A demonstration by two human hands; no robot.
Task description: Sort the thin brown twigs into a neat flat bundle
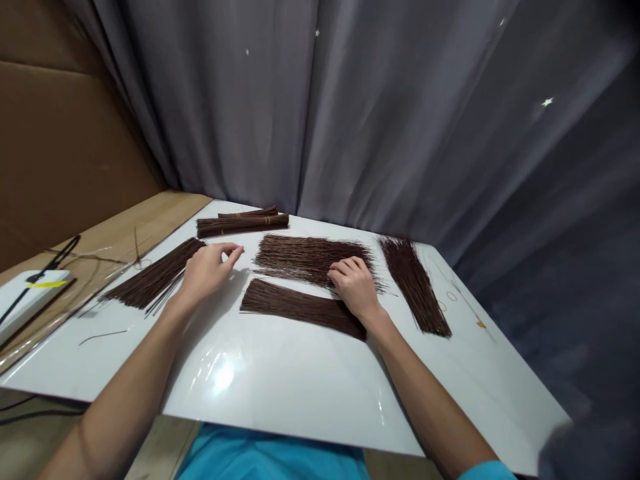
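My left hand hovers above the white table by the left fan of thin dark-brown sticks. Its thumb and forefinger are pinched together; whatever sits between them is too small to tell. Over the right part of the loose, spread layer of brown sticks is my right hand, fingers bent and drawn together. What those fingertips grip, if anything, is hidden. A neater bundle of brown sticks lies just in front of that layer, its right end close to my right wrist.
Bound stick bundles lie at the back. Another loose bundle slants at the right, near small rings. One single stick lies front left. A white box stands left, beside cardboard. A grey curtain hangs behind.
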